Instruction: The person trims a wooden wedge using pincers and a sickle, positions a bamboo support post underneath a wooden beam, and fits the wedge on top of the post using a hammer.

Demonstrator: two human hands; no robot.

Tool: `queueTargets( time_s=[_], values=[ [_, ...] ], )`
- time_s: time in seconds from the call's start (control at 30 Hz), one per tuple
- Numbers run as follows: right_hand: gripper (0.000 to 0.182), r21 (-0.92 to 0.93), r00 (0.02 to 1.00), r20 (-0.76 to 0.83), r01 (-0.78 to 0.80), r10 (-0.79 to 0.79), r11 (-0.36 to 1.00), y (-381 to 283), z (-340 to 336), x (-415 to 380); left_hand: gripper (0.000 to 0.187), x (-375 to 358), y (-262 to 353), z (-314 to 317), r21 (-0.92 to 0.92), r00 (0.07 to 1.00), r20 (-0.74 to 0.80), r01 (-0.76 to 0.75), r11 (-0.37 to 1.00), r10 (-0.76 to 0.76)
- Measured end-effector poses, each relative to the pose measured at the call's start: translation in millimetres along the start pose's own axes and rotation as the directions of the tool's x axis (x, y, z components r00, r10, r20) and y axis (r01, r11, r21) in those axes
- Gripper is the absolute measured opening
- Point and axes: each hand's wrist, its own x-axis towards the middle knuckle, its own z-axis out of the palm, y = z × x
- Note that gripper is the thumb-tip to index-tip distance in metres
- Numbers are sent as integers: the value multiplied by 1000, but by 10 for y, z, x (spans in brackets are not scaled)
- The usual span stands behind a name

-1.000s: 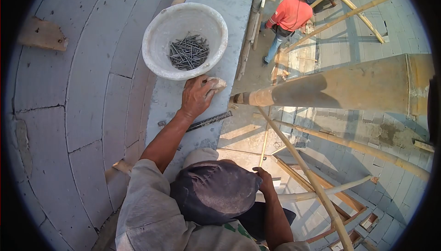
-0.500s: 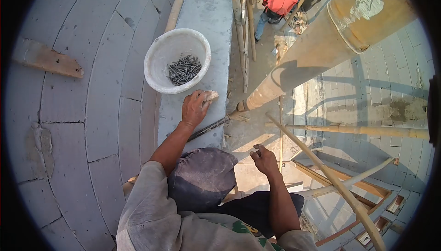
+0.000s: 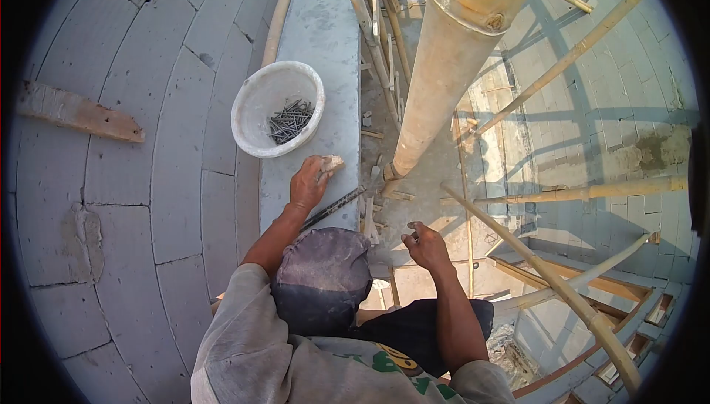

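My left hand [image 3: 308, 183] is closed around a small, pale, rough chunk [image 3: 334, 163], which looks like a piece of wood or block, just above the grey ledge [image 3: 325, 34]. Beyond it on the ledge stands a white plastic bowl [image 3: 242, 119], tilted in view, with a heap of nails [image 3: 291, 120] inside. A dark narrow bar [image 3: 333, 208] lies aslant beside my left forearm, its near end hidden. My right hand [image 3: 427, 247] hovers over the lower floor to the right, fingers loosely bent and apart; I see nothing in it. A dark cloth-covered knee [image 3: 322, 278] sits between my arms.
A grey block wall [image 3: 118, 167] runs along the left, with a wooden piece [image 3: 81, 112] sticking out. A thick pole [image 3: 451, 64] rises to the right of the ledge. Bamboo poles [image 3: 547, 285] cross the right side above the lower floor.
The view has swung right, and the person in the red top has left the frame. My left hand keeps the chunk beside the bowl; my right hand stays raised.
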Motion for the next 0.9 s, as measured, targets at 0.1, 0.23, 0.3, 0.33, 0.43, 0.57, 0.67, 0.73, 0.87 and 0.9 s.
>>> queueTargets(
  time_s=[0.1, 0.23, 0.3, 0.33, 0.43, 0.57, 0.67, 0.73, 0.87, 0.9],
  values=[
    [39, -13, 1000, 7, 19, -19, 1000, 24, 9, 3, 35, -18, 41, -22, 49, 1000, 11, 8, 999, -8],
    [40, -66, 999, -29, 13, -15, 998, 123, 101, 59, 36, 27, 58, -20, 79, 999, 12, -40, 996, 39],
    [46, -51, 1000, 23, 11, -10, 999, 151, 107, 84, 37, 17, 61, -40, 57, 998, 12, -62, 996, 61],
    [46, -53, 1000, 18, -7, 8, 999, 117, 78, 78, 37, 5, 47, -34, 45, 998, 7, -66, 997, 66],
    [47, -53, 1000, 6, -19, 19, 998, 54, 48, 70, 36, 7, 55, -28, 49, 998, -2, -63, 997, 63],
    [44, -80, 1000, 0, -27, 28, 996, 69, 65, 59, 36, 14, 27, -4, 31, 994, -20, -105, 994, 106],
    [44, -93, 995, 53, -81, 86, 992, 42, 34, 76, 36, 19, 35, -5, 28, 996, -19, -90, 996, 91],
    [44, -94, 993, 69, -86, 93, 992, 50, 40, 82, 36, 19, 34, -2, 19, 997, -16, -76, 997, 77],
    [44, -95, 996, 57, -69, 74, 993, 85, 64, 98, 36, 17, 5, 27, 35, 995, -35, -89, 995, 90],
    [45, -97, 995, 59, -71, 77, 993, 98, 70, 107, 36, 19, -10, 53, 31, 996, -34, -87, 996, 88]
  ],
)
